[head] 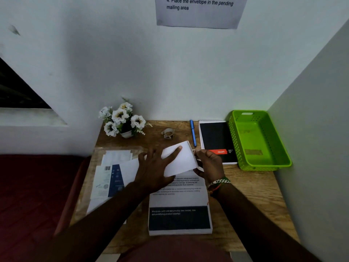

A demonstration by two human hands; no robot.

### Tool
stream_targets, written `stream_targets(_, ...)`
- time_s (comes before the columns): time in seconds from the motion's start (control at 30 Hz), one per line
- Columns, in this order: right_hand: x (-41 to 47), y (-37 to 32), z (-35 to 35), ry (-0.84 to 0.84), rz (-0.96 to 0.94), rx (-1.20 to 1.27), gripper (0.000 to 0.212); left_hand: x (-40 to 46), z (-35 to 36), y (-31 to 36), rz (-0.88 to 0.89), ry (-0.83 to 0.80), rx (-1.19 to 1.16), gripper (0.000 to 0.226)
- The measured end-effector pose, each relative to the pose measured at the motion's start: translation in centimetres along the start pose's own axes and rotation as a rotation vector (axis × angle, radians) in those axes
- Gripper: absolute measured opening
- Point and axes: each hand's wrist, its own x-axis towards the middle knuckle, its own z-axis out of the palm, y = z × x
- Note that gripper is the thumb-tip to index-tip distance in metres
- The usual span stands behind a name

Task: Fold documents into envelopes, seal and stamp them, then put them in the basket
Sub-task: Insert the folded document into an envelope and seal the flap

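Head camera is looking down at a wooden desk (pixel 251 188) set in a corner. At the centre of the frame the left hand (pixel 153 173) is lying flat, fingers spread and straight, pressing on a folded white document (pixel 182 160) that is sitting over the upper end of a stack of printed sheets (pixel 179 210). Just right of it, the right hand (pixel 209 163), wearing bracelets at the wrist, is curling its fingers around the right edge of the folded document and pinching it. Left of the hands, a pile of envelopes and leaflets (pixel 109 174) is lying on the desk. At the right of the frame a green basket (pixel 243 148) is standing against the side wall, holding what looks like a flat sheet. Beside it, toward the centre, a black notebook (pixel 215 138) and a blue pen (pixel 193 132) are lying. A small pot of white flowers (pixel 120 120) and a tape roll (pixel 168 133) are sitting near the back wall. A printed notice (pixel 200 10) is hanging at the top.
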Motion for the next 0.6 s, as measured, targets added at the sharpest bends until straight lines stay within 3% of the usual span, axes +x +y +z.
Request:
stream_targets(0.33,0.58,0.32,-0.46,-0.058,0.082,-0.013,0.019,-0.05,0.03,0.11,0.025,0.018,0.015,0.102)
stream_targets(0.6,0.39,0.38,-0.53,-0.076,-0.006,-0.122,0.009,-0.01,0.15,0.26,0.023,-0.023,0.012,0.107)
